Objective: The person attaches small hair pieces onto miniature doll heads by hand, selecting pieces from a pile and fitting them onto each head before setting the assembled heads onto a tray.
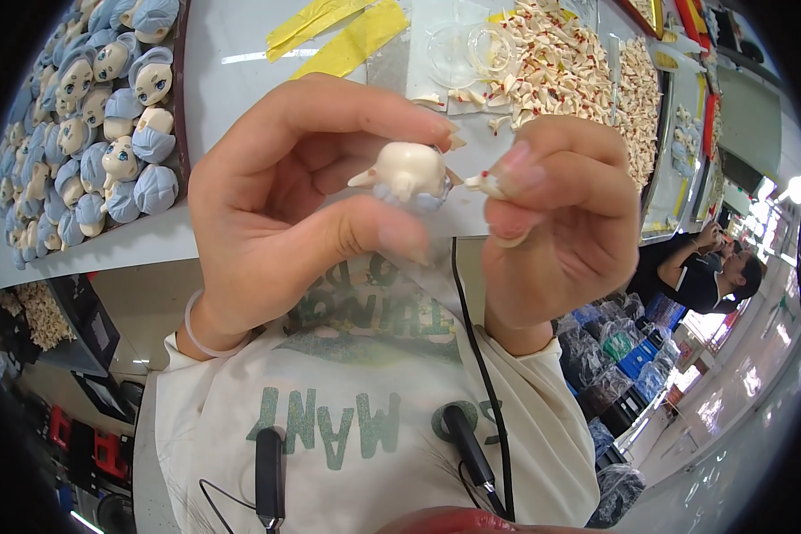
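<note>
My left hand (280,191) is curled round a small cream doll head (411,165), gripping it between thumb and fingers above the table's near edge. Pale blue hair shows along the head's lower side, and a pointed ear-like piece juts from its left. My right hand (571,191) pinches a tiny cream pointed piece (484,183) with a red spot, between thumb and fingertips. That piece points at the right side of the head, close to it; whether they touch I cannot tell. The head's face is out of sight.
Several blue-haired doll heads (120,160) fill a dark-rimmed tray at left. Heaped at the back right are small red-tipped cream pieces (556,76). Yellow tape strips (347,44) and clear rings (489,49) lie on the white table (227,67). Another person (716,276) is at far right.
</note>
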The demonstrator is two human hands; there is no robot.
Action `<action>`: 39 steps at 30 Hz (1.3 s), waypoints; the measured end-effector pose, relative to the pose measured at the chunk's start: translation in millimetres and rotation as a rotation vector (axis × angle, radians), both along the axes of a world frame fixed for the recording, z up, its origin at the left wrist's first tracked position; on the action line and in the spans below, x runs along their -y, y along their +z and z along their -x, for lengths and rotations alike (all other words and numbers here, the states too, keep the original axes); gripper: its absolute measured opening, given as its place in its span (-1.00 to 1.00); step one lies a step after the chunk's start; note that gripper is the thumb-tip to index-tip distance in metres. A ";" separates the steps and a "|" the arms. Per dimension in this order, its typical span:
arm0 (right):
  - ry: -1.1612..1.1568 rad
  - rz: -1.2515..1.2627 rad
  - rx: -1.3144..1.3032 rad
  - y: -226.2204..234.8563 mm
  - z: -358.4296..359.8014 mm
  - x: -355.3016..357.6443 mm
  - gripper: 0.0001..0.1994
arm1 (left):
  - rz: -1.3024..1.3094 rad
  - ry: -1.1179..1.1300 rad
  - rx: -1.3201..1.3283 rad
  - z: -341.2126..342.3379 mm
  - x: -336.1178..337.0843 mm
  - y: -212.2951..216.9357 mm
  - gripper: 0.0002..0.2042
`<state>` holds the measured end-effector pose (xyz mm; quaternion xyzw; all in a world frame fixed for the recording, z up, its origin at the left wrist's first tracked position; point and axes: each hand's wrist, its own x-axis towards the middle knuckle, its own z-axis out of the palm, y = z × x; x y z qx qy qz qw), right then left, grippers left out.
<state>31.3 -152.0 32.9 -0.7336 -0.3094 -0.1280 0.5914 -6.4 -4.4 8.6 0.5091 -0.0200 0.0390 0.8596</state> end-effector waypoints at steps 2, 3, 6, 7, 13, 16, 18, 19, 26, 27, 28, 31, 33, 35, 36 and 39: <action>-0.021 -0.012 -0.022 -4.5 2.9 -1.8 -0.80 | -0.007 0.006 -0.029 -1.0 0.4 2.4 -0.49; -0.024 -0.013 -0.023 -5.4 4.0 -3.1 -0.80 | -0.013 0.017 -0.056 -1.2 0.6 3.0 -0.48; -0.032 0.019 -0.015 -5.3 6.4 -5.7 -0.82 | -0.053 -0.001 -0.007 -0.2 -4.6 -0.9 -0.50; -0.041 0.076 0.034 -4.3 5.9 -4.9 -0.83 | -0.053 -0.001 -0.005 0.3 -5.6 -2.5 -0.50; -0.036 0.129 0.119 -2.4 4.1 -5.4 -0.80 | -0.111 -0.007 0.027 3.5 -7.2 -1.4 -0.55; -0.021 0.146 0.176 -4.0 1.2 -3.5 -0.79 | -0.076 0.005 -0.018 3.1 -5.1 1.1 -0.55; -0.024 0.152 0.198 -5.3 1.5 -1.0 -0.78 | -0.070 -0.007 0.008 2.6 -4.2 0.1 -0.54; -0.033 0.168 0.176 -5.8 1.9 1.1 -0.77 | -0.074 -0.015 0.014 1.9 -5.2 -0.4 -0.54; 0.101 -0.080 -0.505 6.4 8.6 12.6 -0.52 | -0.589 0.249 0.418 0.9 9.3 -3.0 -0.61; 0.171 -0.056 -0.757 15.8 11.4 12.7 -0.50 | -0.799 0.236 0.488 0.9 12.5 2.9 -0.62; 0.147 -0.053 -0.750 16.6 11.2 15.9 -0.50 | -1.013 0.230 0.557 0.7 15.5 7.9 -0.63; 0.155 0.293 -0.586 20.3 2.8 39.8 -0.58 | -1.071 0.250 0.550 1.9 20.5 4.4 -0.63; -0.120 0.254 -0.553 28.7 -7.6 80.8 -0.69 | -1.071 0.215 0.497 4.4 15.5 4.7 -0.62; -0.533 0.273 -0.400 39.4 -29.4 143.6 -0.72 | -1.019 0.205 0.484 4.5 17.8 4.7 -0.63; -0.681 0.306 -0.324 37.7 -43.6 179.9 -0.75 | -0.978 0.206 0.453 5.1 18.6 3.7 -0.63; -0.792 0.630 -0.292 26.5 -75.7 259.1 -0.77 | -0.993 0.173 0.471 -0.2 25.1 8.3 -0.68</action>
